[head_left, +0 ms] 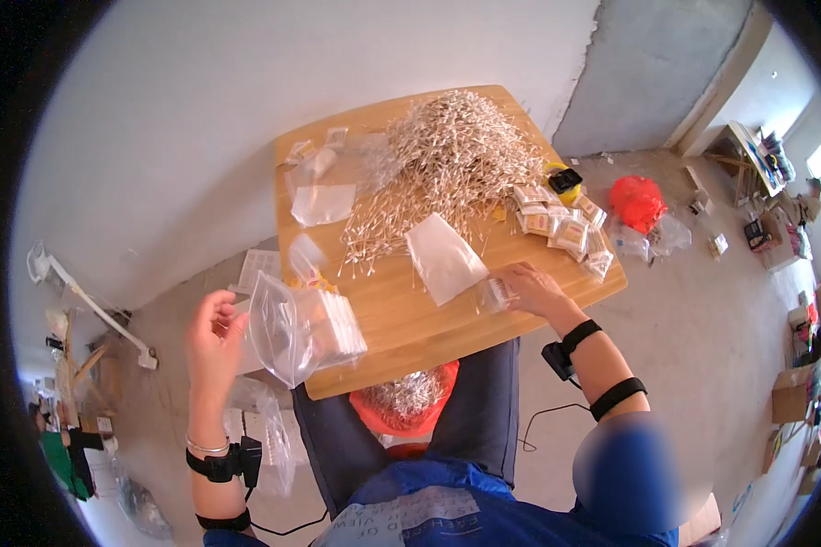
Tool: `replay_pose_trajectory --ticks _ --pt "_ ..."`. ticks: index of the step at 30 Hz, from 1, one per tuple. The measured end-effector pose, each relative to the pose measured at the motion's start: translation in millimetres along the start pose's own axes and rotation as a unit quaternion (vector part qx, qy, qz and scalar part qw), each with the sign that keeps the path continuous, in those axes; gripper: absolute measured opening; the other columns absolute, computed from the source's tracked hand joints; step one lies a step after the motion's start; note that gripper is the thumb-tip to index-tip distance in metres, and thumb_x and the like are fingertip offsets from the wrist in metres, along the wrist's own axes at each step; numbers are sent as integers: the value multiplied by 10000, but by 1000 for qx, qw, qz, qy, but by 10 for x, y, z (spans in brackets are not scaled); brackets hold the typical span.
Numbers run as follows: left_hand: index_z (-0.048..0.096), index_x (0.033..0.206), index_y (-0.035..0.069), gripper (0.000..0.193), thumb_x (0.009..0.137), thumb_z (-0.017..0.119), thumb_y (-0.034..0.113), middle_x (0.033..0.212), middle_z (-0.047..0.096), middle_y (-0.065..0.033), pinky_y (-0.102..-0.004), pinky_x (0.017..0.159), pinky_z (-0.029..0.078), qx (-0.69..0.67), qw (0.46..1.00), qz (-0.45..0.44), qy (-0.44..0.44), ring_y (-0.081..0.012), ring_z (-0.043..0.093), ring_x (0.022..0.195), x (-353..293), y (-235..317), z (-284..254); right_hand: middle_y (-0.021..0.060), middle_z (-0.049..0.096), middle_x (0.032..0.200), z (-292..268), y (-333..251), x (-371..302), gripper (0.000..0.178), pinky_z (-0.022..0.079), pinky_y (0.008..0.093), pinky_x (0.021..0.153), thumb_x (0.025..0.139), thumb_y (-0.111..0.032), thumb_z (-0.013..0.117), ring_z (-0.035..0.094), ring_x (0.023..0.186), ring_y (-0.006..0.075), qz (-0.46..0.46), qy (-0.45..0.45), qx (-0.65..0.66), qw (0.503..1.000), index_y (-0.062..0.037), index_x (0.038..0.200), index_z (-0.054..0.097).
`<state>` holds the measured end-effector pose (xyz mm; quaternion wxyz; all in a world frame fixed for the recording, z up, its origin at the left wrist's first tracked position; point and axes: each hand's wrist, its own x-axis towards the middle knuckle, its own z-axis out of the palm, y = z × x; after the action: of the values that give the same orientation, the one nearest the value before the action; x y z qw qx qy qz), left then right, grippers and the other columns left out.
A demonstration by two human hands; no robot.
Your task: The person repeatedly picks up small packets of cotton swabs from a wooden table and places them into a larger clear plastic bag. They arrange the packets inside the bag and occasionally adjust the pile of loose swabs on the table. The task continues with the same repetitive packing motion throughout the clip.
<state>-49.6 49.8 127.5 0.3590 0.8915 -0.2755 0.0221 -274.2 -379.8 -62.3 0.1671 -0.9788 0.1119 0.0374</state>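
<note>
My left hand [215, 330] is raised off the table's left edge, its fingers half curled and apart, with nothing visible in them. Just to its right a clear plastic bag [281, 330] stands with its mouth spread, beside a stack of white-edged packs [337, 326], blurred by motion. At the table's front right, my right hand [531, 290] has its fingers closed on a small clear packet of cotton swabs [497, 294]. A white sheet [445, 259] lies against that packet. Beyond it rises a large heap of loose cotton swabs [461, 146].
Several filled swab packs [566, 228] are piled on the table's right side, near a black-and-yellow round object [566, 180]. Clear bags and a white sheet [324, 204] lie at the back left. A red bag of swabs [406, 401] sits between my legs; another red bag [639, 202] is on the floor.
</note>
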Motion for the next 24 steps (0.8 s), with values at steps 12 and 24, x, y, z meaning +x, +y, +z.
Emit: replay_pose_trajectory --ticks 12,24 --pt "593 1033 17 327 787 726 187 672 612 -28 -250 555 462 -33 995 -88 -33 -88 552 592 -271 -348 110 117 589 1115 -55 80 -42 741 416 399 965 521 -160 811 520 1085 337 12 19 30 999 -80 1208 543" --pt "634 970 -16 209 828 649 136 690 649 -67 -260 563 476 -124 987 -101 19 -92 584 602 -285 -219 218 55 598 1042 -109 -425 -117 509 459 267 802 783 -148 724 574 934 150 132 59 569 810 -19 1231 520"
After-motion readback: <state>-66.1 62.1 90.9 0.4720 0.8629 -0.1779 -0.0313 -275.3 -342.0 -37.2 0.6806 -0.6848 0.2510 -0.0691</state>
